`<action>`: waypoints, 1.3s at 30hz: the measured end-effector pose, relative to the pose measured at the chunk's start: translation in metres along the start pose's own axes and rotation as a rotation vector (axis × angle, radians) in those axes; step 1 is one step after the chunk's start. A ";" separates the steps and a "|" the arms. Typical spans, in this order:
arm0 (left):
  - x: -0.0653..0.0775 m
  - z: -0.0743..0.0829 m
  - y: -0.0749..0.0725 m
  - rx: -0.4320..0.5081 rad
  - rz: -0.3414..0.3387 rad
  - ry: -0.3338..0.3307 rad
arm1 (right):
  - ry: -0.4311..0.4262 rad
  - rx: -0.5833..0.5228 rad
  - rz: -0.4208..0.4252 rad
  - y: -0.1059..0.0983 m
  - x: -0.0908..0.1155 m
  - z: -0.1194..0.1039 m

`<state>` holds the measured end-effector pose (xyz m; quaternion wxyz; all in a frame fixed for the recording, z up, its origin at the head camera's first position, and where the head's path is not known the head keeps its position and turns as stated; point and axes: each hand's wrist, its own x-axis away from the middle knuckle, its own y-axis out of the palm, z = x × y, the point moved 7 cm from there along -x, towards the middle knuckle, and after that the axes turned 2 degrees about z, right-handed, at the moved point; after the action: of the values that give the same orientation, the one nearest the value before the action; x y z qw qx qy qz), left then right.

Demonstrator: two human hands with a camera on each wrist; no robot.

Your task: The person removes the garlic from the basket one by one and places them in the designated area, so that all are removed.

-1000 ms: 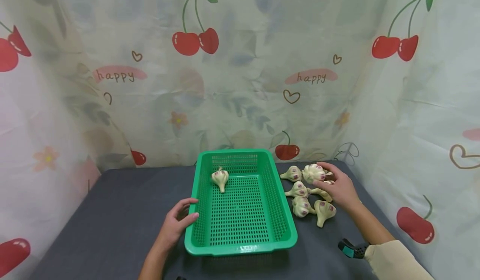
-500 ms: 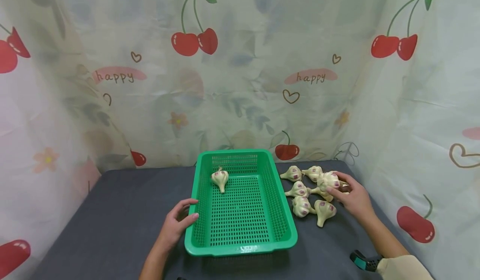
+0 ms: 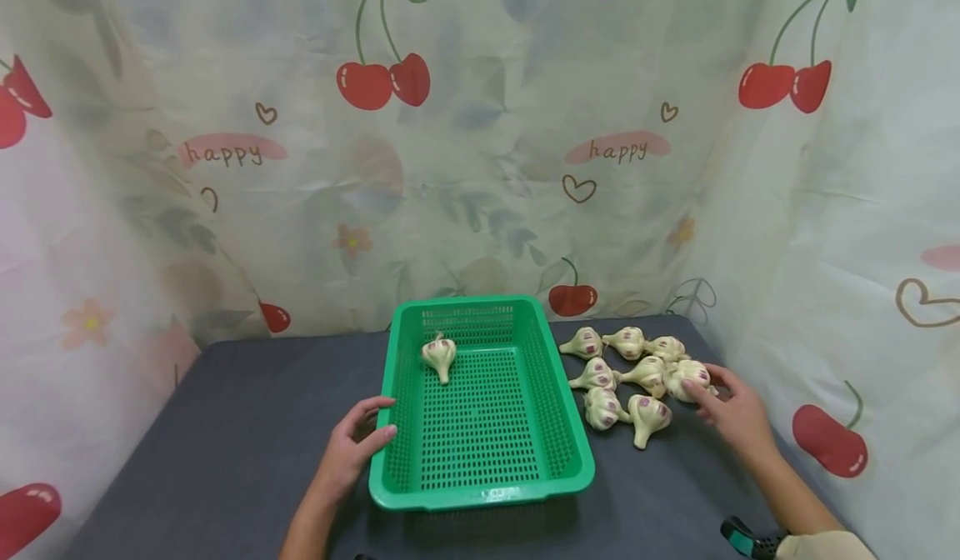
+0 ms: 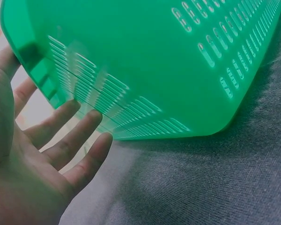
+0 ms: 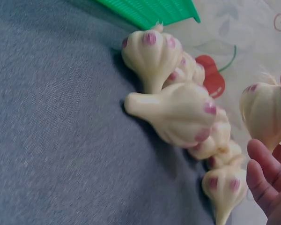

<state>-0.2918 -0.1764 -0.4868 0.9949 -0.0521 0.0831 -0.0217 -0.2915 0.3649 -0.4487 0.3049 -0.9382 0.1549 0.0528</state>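
Observation:
In the head view, my right hand [image 3: 738, 410] pinches a garlic bulb [image 3: 686, 379] at the right end of a group. The right wrist view shows that bulb [image 5: 262, 110] between fingertips and thumb, raised beside the others. Pale with purple patches, several more garlic bulbs [image 3: 602, 410] lie bunched right of the green basket [image 3: 480, 497]. One garlic bulb [image 3: 440, 356] sits inside it, near the back left corner. My left hand [image 3: 351, 443] holds the basket's left rim, thumb and forefinger over the edge. In the left wrist view, its other fingers [image 4: 72, 140] rest along the slotted outer wall.
A dark grey cloth [image 3: 247, 443] covers the table. Behind and beside it hangs a pale curtain [image 3: 480, 210] printed with cherries and hearts. On the front right of the table, near the sleeve, lies a black and teal strap [image 3: 742, 537].
My right hand has carried a garlic bulb from the back of the group rightward and toward me, lowering it beside the others. The left hand and basket have stayed put.

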 end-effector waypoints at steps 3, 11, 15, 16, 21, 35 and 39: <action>0.000 0.000 0.000 -0.003 0.001 -0.001 | 0.031 0.025 0.005 -0.002 0.002 0.011; 0.000 -0.001 0.000 -0.007 0.004 0.004 | 0.082 0.109 0.015 -0.003 0.007 0.035; 0.000 0.000 0.000 -0.007 0.003 0.009 | 0.125 0.138 0.003 -0.002 0.009 0.046; 0.000 0.000 0.000 -0.010 0.003 0.008 | 0.136 0.143 -0.003 -0.002 0.010 0.048; 0.000 0.000 0.000 -0.012 0.004 0.013 | 0.179 0.149 -0.047 0.001 0.012 0.057; 0.001 -0.001 -0.001 -0.004 0.005 0.018 | 0.207 0.060 0.010 0.005 0.015 0.063; 0.000 0.000 0.000 -0.004 0.003 0.026 | 0.204 0.064 0.087 -0.001 0.017 0.061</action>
<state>-0.2914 -0.1768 -0.4863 0.9937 -0.0535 0.0960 -0.0207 -0.2753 0.3968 -0.5012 0.3149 -0.9208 0.2275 -0.0348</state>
